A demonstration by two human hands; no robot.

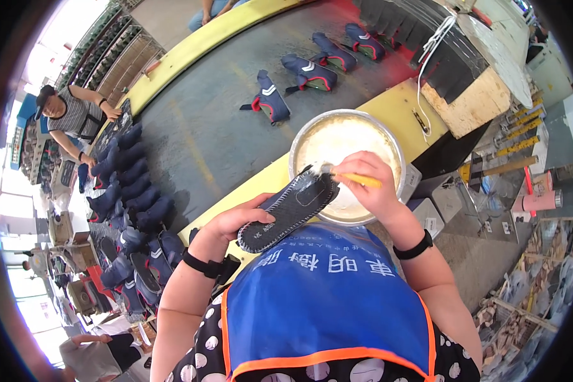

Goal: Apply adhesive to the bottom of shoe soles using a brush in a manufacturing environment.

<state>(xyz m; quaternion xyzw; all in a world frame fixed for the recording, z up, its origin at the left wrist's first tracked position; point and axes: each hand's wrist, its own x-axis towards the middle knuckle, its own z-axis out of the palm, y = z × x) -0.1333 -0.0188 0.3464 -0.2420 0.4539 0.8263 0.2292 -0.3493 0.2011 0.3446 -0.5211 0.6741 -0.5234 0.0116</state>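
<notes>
My left hand (pixel 239 219) is closed around the heel end of a dark shoe upper (pixel 280 218). Its flat black underside, ringed with pale stitching, faces up. Wet white patches show toward its far end. Between the fingers of my right hand (pixel 372 184) is a brush with a yellow handle (pixel 361 180); its whitish bristles touch the far tip of the upper. Just beyond, partly behind the upper and my right hand, stands a round metal basin (pixel 347 113) holding creamy white paste (pixel 325 140).
Several navy shoe uppers with red trim (pixel 267 102) lie on a grey conveyor belt (pixel 204 127) with yellow edges (pixel 235 207). Many dark uppers (pixel 140 191) crowd the left, where another person (pixel 70 118) works. A white cord (pixel 423 83) hangs by a wooden panel (pixel 474 102) at right.
</notes>
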